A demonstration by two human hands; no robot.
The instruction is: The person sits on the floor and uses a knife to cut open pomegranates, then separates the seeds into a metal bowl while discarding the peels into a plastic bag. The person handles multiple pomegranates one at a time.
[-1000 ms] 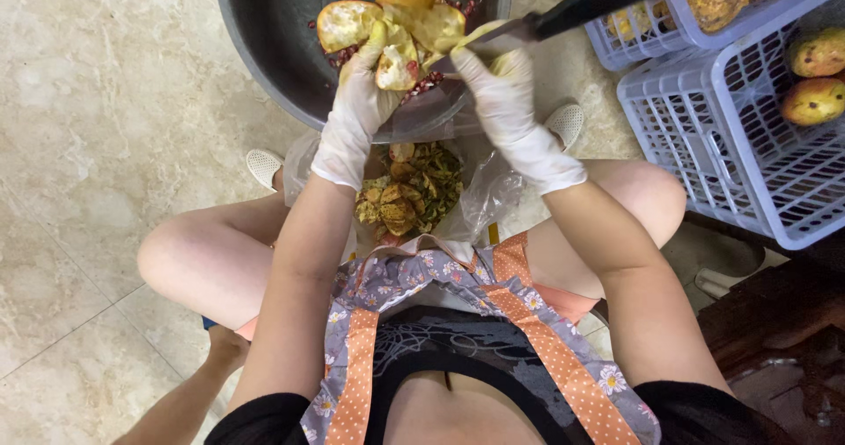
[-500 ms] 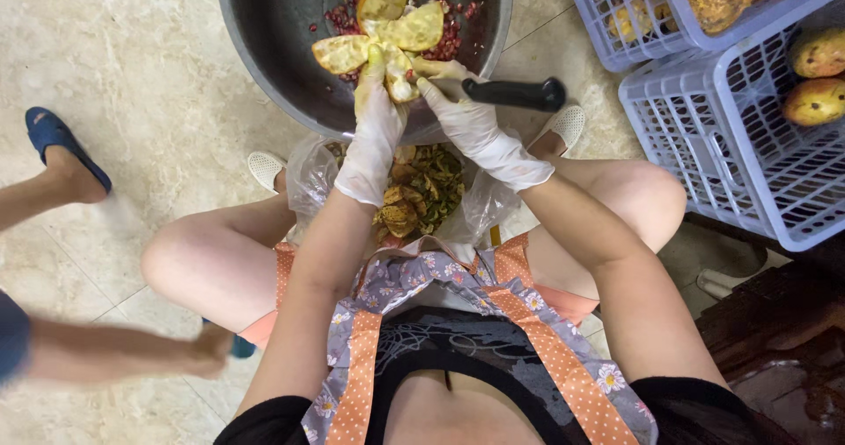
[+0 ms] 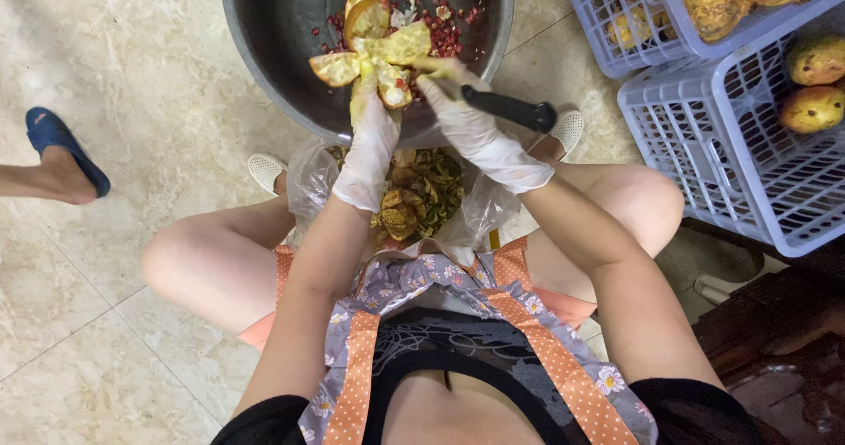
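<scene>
My left hand (image 3: 370,137), in a white glove, grips an opened pomegranate (image 3: 374,53) whose yellow peel is spread out like petals over a large dark metal basin (image 3: 264,49). My right hand (image 3: 471,128), also gloved, is closed around a black-handled knife (image 3: 510,109) and its fingers touch the fruit's right side. Red seeds (image 3: 440,22) lie scattered in the basin. Between my knees sits a clear plastic bag (image 3: 308,181) filled with yellow-green peel scraps (image 3: 422,194).
Two lilac plastic crates (image 3: 704,137) with yellowish fruit (image 3: 810,58) stand at the right. Another person's foot in a blue slipper (image 3: 62,150) rests on the marble floor (image 3: 114,66) at the left. Dark wooden furniture (image 3: 775,322) is at the lower right.
The knife went from pointing up to the right to lying level in my right hand. Both hands shifted slightly with the fruit. Another person's leg came into view at the left and drew back.
</scene>
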